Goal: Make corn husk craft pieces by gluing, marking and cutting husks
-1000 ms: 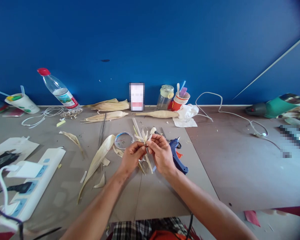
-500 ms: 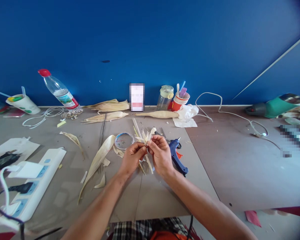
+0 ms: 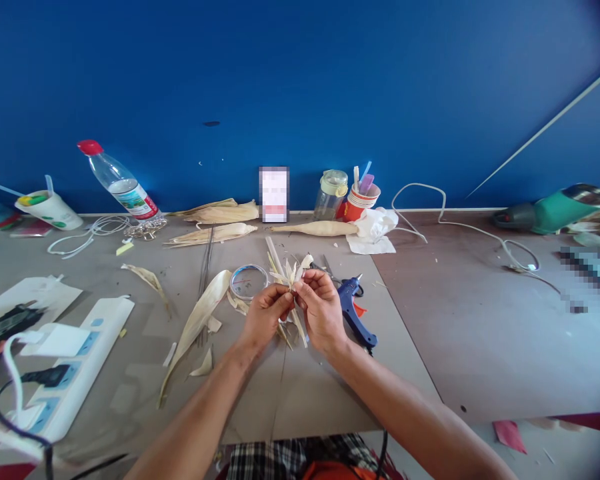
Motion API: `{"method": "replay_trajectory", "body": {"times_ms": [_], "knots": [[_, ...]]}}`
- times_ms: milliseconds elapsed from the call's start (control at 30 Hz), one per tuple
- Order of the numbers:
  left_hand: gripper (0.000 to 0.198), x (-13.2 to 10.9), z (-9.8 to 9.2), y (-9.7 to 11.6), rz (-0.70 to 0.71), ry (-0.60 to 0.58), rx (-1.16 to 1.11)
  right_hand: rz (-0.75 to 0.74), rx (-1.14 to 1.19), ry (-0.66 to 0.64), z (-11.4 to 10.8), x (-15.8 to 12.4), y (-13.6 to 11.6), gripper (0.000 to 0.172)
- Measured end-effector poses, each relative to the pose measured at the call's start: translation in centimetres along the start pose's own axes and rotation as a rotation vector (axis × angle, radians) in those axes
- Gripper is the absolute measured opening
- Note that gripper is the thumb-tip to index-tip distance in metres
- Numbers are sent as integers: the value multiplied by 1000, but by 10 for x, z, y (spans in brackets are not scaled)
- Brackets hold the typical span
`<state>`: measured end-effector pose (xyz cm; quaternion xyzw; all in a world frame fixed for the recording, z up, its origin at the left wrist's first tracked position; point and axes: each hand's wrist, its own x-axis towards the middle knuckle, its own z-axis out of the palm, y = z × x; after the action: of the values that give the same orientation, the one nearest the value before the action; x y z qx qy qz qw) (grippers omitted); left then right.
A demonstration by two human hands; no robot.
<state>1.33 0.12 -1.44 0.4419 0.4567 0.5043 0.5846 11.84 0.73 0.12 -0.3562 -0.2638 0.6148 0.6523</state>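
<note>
No words, brand names or numbers can be read with certainty. A printed label is carried by the tilted red-capped plastic bottle; a green and blue picture is shown on it beside a red band, but the pale lettering is too small to be made out. Green printed patches are borne by the leaning white cup, with no letters distinguished. A yellow mark is printed on the red paper cup, its form left unclear. The bright upright screen at the blue wall is pixelated, so its contents cannot be read.
</note>
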Motion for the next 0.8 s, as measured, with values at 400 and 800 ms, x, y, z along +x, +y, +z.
{"method": "replay_trajectory", "body": {"times_ms": [400,800], "knots": [[21,0,-1,-1,-24,-20,-62,11,-14,0,1,-3,2,26],[24,-3,2,4,29,4,90,-74,-97,11,-1,-2,7,22]]}}
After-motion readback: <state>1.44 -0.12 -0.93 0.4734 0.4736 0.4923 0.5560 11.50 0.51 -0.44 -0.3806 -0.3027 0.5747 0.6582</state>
